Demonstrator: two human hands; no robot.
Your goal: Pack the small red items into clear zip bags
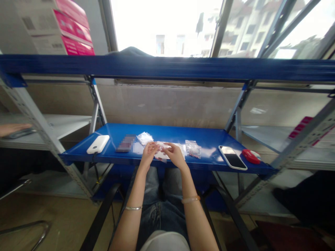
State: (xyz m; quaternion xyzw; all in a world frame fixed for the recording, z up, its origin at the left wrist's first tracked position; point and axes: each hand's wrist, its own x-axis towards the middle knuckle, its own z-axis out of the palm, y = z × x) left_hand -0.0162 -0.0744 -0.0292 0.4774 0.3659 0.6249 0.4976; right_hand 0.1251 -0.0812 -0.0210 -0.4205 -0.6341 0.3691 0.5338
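Close to the front edge of the blue shelf, my left hand [149, 152] and my right hand [175, 153] face each other with fingers bent inward. Between the fingertips is a small clear plastic piece [160, 146], perhaps a bag; its exact kind is too small to make out. Under the hands lies white paper or film [164, 157]. A clear bag with white contents [144, 138] rests just beyond my left hand. To the right of my right hand sits another clear bag holding small reddish and silvery parts [193, 150].
A white power bank [98, 144] with a cable and a blurred dark item [126, 143] lie on the left. A phone [232, 157] and a red-and-white object [251, 156] are on the right. The blue upper beam [167, 67] crosses ahead. Another person's hand [15, 129] shows far left.
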